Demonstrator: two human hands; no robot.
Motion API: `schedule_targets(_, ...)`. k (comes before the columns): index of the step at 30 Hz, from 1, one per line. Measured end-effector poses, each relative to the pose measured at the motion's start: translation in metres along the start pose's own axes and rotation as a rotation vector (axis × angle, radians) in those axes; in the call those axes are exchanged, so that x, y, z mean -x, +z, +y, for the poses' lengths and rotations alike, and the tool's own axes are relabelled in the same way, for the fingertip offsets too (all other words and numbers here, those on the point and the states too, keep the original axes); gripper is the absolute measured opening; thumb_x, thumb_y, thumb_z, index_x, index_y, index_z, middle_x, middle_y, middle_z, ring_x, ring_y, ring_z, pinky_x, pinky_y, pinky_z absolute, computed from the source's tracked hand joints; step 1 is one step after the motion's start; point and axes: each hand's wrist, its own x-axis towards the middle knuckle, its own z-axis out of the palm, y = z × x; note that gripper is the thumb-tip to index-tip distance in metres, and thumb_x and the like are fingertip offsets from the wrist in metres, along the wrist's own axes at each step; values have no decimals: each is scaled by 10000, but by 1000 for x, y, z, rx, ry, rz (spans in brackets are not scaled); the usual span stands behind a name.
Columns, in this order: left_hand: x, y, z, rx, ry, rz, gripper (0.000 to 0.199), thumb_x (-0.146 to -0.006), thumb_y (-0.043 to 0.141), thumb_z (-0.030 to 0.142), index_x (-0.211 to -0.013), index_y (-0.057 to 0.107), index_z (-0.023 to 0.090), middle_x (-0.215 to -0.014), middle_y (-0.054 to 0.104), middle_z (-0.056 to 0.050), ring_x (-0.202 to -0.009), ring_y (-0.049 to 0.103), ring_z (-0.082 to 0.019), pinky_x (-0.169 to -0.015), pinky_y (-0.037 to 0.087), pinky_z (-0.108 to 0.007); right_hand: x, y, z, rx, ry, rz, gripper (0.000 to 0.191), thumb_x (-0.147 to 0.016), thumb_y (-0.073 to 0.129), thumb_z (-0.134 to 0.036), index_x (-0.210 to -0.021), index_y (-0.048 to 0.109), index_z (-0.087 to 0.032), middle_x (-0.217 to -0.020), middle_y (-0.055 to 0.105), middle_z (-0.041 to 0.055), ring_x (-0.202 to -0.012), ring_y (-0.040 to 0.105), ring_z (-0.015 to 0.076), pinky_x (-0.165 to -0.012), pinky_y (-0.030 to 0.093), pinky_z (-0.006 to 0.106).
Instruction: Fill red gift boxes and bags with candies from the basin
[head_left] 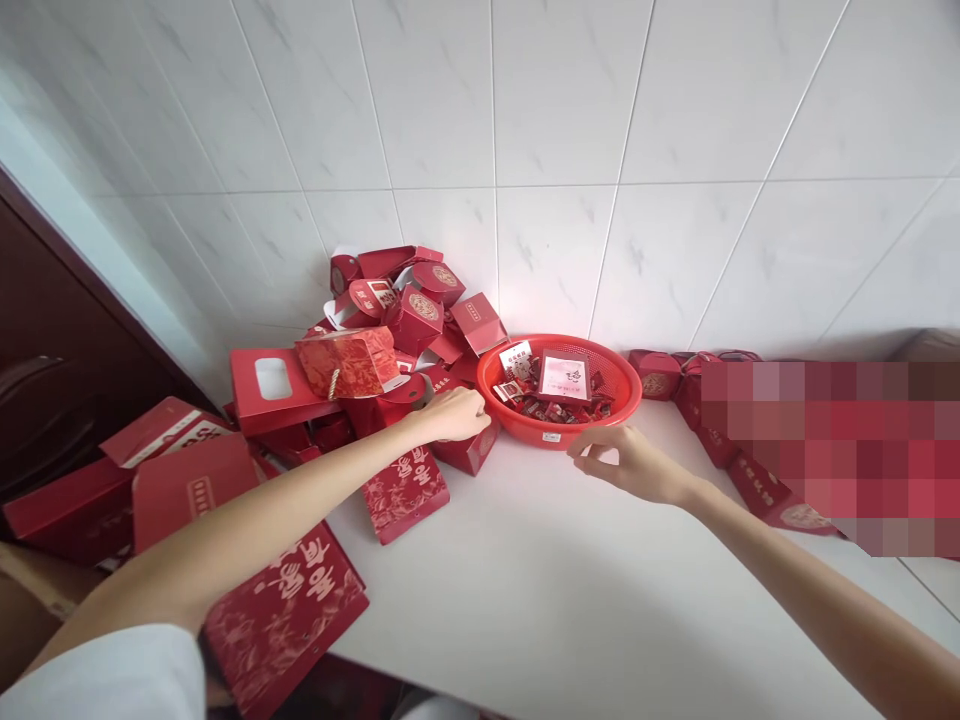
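Note:
My left hand (459, 414) is closed, its fingers curled downward at the edge of the pile of red boxes. It sits just above a small red gift box (472, 452); whether it grips that box or anything else is hidden. My right hand (630, 462) hangs over the table just off the front rim of a red plastic basket (525, 428), fingers bent and apart, with nothing visible in them. Inside the basket lie several small red wrapped packets (551, 411) and a pink-and-white square packet (565, 378).
Many red boxes pile up left of the basket, among them an orange-patterned box (349, 362) with a rope handle. A large box with gold lettering (292, 610) overhangs the front table edge. More red boxes (765, 490) line the right. A tiled wall (555, 250) stands behind.

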Motion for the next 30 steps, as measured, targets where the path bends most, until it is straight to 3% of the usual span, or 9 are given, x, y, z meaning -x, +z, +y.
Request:
schedule_targets(3,14,0,5,352,67,-86,277,-823,476,282,-558,476,200,-574,603,-18,-559,602,-171,-571,419,-283,6,11,12,-221,163,-81,488,-902,537,-640,-939,660,-169,-896,705,77,-699,690,185,-712,567,352)
schedule_targets(7,33,1,18,765,158,-152,216,-771,509,303,-606,579,183,-706,681,-33,-675,649,-180,-658,491,-292,12,34,17,-537,490,-156,664,-897,421,-759,-1125,595,-160,-861,706,86,-628,687,182,-603,564,319)
schedule_targets(9,39,2,25,886,228,-171,204,-766,523,311,-648,617,173,-770,707,-46,-740,659,-184,-744,514,-313,15,45,13,-615,532,-160,684,-887,411,-778,-1132,600,-168,-871,706,86,-643,680,187,-564,560,307)
schedule_targets(12,45,3,35,941,348,-178,215,-796,542,348,-685,606,175,-813,708,-50,-795,655,-190,-799,525,-336,17,51,6,-641,495,-59,648,-876,458,-760,-1074,647,-172,-927,704,86,-746,675,193,-572,545,276)
schedule_targets(17,48,7,44,845,643,29,194,-856,526,292,-699,554,182,-945,688,-56,-910,651,-187,-865,526,-331,20,40,1,-658,551,63,602,-875,476,-723,-954,685,-165,-881,704,75,-720,640,173,-593,503,264)
schedule_targets(20,50,17,51,620,881,143,150,-856,536,204,-720,598,184,-988,681,-63,-890,638,-171,-841,527,-306,22,32,5,-573,481,104,521,-827,571,-692,-814,630,-174,-791,658,45,-687,603,171,-570,485,274)
schedule_targets(24,62,36,64,186,1169,290,150,-839,557,124,-731,629,199,-968,688,-69,-874,613,-192,-869,514,-338,27,30,12,-344,291,334,550,-816,607,-680,-624,386,-214,-571,353,-53,-540,352,101,-497,340,247)
schedule_targets(27,66,44,68,60,1170,368,123,-895,568,235,-830,657,182,-1049,679,-105,-913,621,-221,-861,522,-350,31,31,15,-293,222,431,530,-868,548,-678,-653,420,-212,-593,306,-53,-548,287,101,-498,307,253)
schedule_targets(30,59,44,65,-9,961,390,251,-983,472,323,-968,665,163,-1145,667,-134,-992,641,-252,-871,527,-372,34,31,20,-303,205,405,509,-886,532,-674,-701,507,-201,-614,377,-37,-563,343,111,-514,358,255)
